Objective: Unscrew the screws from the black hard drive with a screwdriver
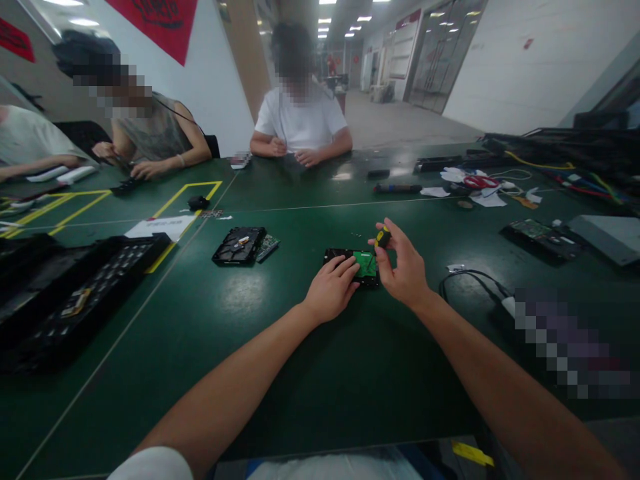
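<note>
A black hard drive with a green circuit board [367,264] lies on the green table [320,373] in front of me. My left hand [334,283] rests on the drive's left part, its fingers stretched out flat over it. Above the board's right side, my right hand [403,265] is closed round the yellow and black handle of a screwdriver [383,238]. The screwdriver's thin shaft points down to the board; whether its tip sits in a screw is too small to tell. Several tiny screws [357,234] lie just behind the drive.
Left of the drive lie another hard drive [239,245] and a loose circuit board [268,247]. A black tray [125,267] stands farther left. On the right are a third drive [540,239], a grey metal box [607,237] and a cable [467,272]. Several people sit across the table.
</note>
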{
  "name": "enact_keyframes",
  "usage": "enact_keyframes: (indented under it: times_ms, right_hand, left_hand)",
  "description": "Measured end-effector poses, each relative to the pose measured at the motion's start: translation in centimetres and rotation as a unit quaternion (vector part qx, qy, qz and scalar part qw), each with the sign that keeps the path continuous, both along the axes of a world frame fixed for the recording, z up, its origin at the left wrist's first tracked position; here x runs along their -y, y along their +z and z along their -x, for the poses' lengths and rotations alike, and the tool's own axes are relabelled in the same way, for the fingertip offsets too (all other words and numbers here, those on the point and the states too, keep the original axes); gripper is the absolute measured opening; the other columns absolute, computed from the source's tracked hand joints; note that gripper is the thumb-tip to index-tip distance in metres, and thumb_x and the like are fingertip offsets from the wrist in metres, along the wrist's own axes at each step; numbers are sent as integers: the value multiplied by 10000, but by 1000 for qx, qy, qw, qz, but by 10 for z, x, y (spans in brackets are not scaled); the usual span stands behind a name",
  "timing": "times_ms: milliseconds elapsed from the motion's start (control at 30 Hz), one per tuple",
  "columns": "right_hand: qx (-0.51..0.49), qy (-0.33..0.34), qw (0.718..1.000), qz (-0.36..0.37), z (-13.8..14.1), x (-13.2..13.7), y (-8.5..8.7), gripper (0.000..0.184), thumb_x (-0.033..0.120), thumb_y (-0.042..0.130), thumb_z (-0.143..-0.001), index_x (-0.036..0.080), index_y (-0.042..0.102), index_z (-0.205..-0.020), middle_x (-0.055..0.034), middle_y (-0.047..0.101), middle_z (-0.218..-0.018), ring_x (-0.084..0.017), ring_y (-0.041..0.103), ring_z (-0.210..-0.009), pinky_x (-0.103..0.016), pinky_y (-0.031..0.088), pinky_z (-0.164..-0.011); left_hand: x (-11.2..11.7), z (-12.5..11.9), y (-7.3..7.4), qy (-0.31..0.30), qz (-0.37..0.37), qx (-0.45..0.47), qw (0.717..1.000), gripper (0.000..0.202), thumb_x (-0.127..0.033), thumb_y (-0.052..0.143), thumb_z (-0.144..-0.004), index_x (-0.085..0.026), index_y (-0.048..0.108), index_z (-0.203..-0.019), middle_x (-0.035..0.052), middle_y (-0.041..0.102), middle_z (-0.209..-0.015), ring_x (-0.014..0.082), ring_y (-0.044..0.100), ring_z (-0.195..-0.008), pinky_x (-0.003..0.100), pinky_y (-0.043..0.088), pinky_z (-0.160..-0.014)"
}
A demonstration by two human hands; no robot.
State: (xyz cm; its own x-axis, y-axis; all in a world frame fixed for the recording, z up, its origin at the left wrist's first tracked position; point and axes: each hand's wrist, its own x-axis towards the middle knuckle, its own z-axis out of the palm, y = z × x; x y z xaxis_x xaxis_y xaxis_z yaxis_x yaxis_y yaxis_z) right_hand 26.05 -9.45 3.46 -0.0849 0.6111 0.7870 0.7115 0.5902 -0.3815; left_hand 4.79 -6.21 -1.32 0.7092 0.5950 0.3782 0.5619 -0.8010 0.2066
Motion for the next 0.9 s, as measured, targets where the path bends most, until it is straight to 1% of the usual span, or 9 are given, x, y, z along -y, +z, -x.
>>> enact_keyframes:
  times_ms: [133,233,367,500,600,667,767,833,900]
  right_hand:
    - [8,-38,998,-46,-1,0,3,541,313,667,-994,310,472,-1499,-102,638,-1253,-269,673,-1027,-474,635,-870]
    - [14,-53,997,-54,-2,0,6,522,366,734,-956,307,523,-1430,-96,629,-1188,-284,650,-1043,-474,632,-849]
    - [9,-51,998,-46,-2,0,6,482,350,677,-994,307,519,-1447,-107,630,-1221,-283,661,-1061,-483,635,-873]
    - [-9,-19,1000,-18,0,0,2,523,291,577,-1043,308,417,-1540,-118,628,-1373,-267,702,-1077,-498,627,-947]
    - [-22,-2,1000,-9,1,0,0,548,266,565,-1042,290,379,-1558,-129,593,-1436,-252,711,-1076,-493,619,-973]
    - [-21,-7,1000,-21,0,-1,0,562,285,614,-1017,281,404,-1539,-135,584,-1405,-263,691,-1093,-480,634,-927]
    - [-5,-29,999,-42,-3,-2,1,577,312,693,-969,290,465,-1499,-123,582,-1296,-278,651,-1078,-467,649,-845]
    - [5,-38,998,-43,-4,-2,2,564,302,689,-971,300,482,-1495,-116,583,-1259,-272,649,-1036,-475,649,-836]
    - [3,-37,999,-38,-4,-2,2,555,287,654,-992,302,469,-1515,-122,591,-1290,-275,665,-1044,-488,648,-864]
  left_hand:
    - [0,0,-1,0,1,3,1000,493,-394,493,-1059,-172,538,-1497,86,513,-1606,315,405,-1510,511,376,-1257]
    - [0,1,0,-1,1,5,1000,485,-387,497,-1058,-181,536,-1496,91,514,-1602,314,409,-1512,518,375,-1255]
    - [1,1,2,-1,2,2,1000,485,-385,496,-1061,-186,528,-1502,97,514,-1602,310,404,-1518,520,381,-1249]
    - [1,1,2,-6,1,-3,1000,488,-379,497,-1060,-175,528,-1503,104,518,-1597,306,407,-1517,510,360,-1266]
    - [1,1,2,-6,1,-2,1000,489,-382,488,-1063,-170,529,-1502,104,521,-1594,311,401,-1520,512,360,-1266]
    - [1,1,2,-4,3,-2,1000,493,-389,485,-1065,-163,532,-1501,103,521,-1594,317,401,-1519,511,365,-1262]
    - [1,1,2,-2,5,0,1000,492,-388,497,-1060,-168,535,-1499,98,520,-1597,322,411,-1510,515,371,-1257]
    - [1,1,3,-2,6,2,1000,489,-387,499,-1059,-172,536,-1497,95,518,-1599,322,415,-1506,519,374,-1254]
    - [1,1,3,-2,6,2,1000,491,-388,491,-1063,-167,535,-1499,96,516,-1601,322,412,-1509,518,375,-1254]
